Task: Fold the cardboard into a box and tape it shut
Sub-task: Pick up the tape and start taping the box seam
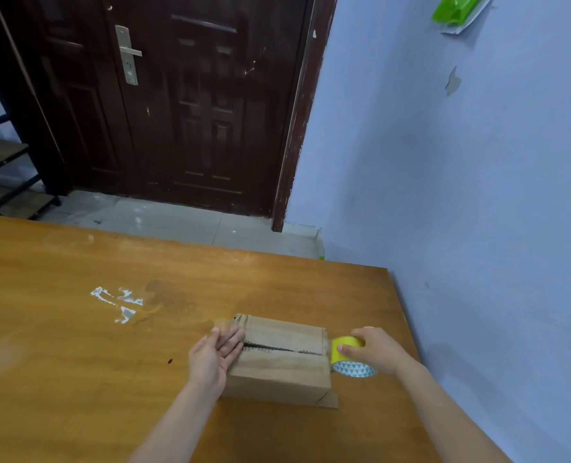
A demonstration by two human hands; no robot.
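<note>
Soft even light, slight blur, wide-angle edge distortion.

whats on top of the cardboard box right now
The left hand lies flat over the left end of the box, fingers straight. The dark seam between the closed flaps shows bare, with no tape visible. The part of the seam under the hand is covered.

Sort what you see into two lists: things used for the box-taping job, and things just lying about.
In use: cardboard box, yellow tape roll, left hand, right hand.

Lying about: white tape scraps on the table, green packet on the wall, shelf rack.
</note>
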